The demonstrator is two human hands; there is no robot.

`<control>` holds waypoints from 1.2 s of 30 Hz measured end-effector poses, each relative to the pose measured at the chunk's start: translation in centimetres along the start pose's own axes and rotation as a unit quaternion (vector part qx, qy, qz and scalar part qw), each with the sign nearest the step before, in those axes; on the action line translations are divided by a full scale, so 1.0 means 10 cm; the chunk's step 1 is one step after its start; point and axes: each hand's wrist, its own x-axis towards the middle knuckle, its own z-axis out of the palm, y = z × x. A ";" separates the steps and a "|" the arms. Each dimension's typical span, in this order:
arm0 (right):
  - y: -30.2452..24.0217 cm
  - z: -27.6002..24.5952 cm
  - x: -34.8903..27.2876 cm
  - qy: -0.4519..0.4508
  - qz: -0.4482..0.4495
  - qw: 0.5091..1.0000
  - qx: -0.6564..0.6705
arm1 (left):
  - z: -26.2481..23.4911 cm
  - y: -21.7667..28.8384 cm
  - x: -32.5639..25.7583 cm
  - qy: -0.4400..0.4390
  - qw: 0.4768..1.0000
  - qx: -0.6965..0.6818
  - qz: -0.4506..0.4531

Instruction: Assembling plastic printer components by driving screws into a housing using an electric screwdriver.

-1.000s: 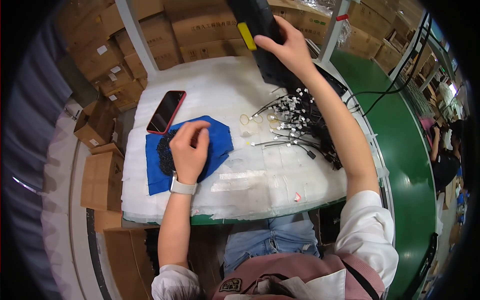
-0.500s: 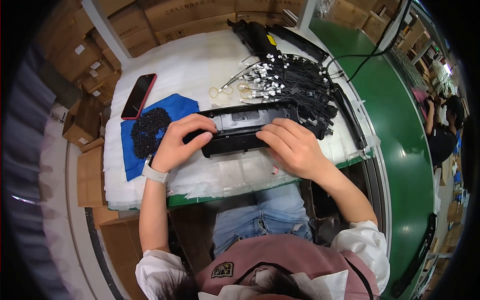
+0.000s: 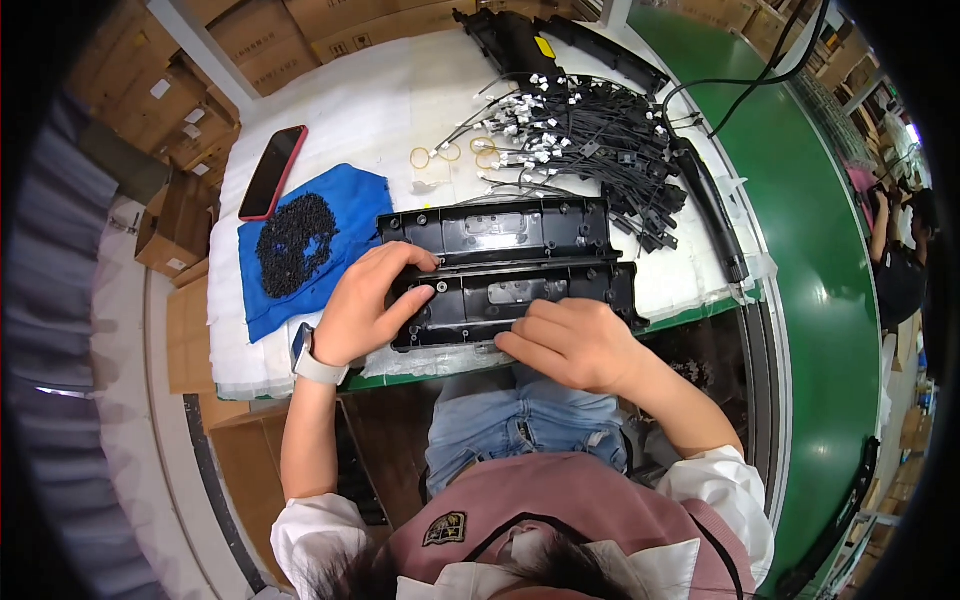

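Two long black plastic housing halves lie side by side with their ribbed insides facing up: a far half (image 3: 480, 232) and a near half (image 3: 470, 305). My left hand (image 3: 365, 300) is at their left ends, its thumb on the near half and its fingers by the seam between the two. On the near half's front edge, right of its middle, my right hand (image 3: 575, 345) curls its fingers and thumb, which hide part of that edge. Just left of the halves, a blue cloth (image 3: 365, 190) carries a heap of small black screws or similar pieces (image 3: 297, 245).
Behind the halves lies a pile of black cables with white connectors (image 3: 600, 150), with rubber bands (image 3: 450, 152) beside it. A red-edged phone (image 3: 273, 175) rests at the back left. A black tube-like part (image 3: 710, 215) lies at the right edge. Another person (image 3: 897, 260) is far right.
The near half has turned down toward me and now lies inside up beside the far half. Both hands have come nearer to me with it.
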 end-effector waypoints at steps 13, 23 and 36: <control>1.10 -0.93 -0.62 0.011 0.446 0.792 -0.417 | -0.59 -0.69 -0.32 0.205 0.874 0.374 -0.231; 1.58 -0.99 -0.92 -0.035 0.609 0.768 -0.195 | -0.62 -0.74 -0.22 0.275 0.881 0.348 -0.165; 0.49 -1.28 0.06 0.385 0.063 0.640 0.662 | 0.37 0.65 0.25 0.060 0.952 -0.276 -0.122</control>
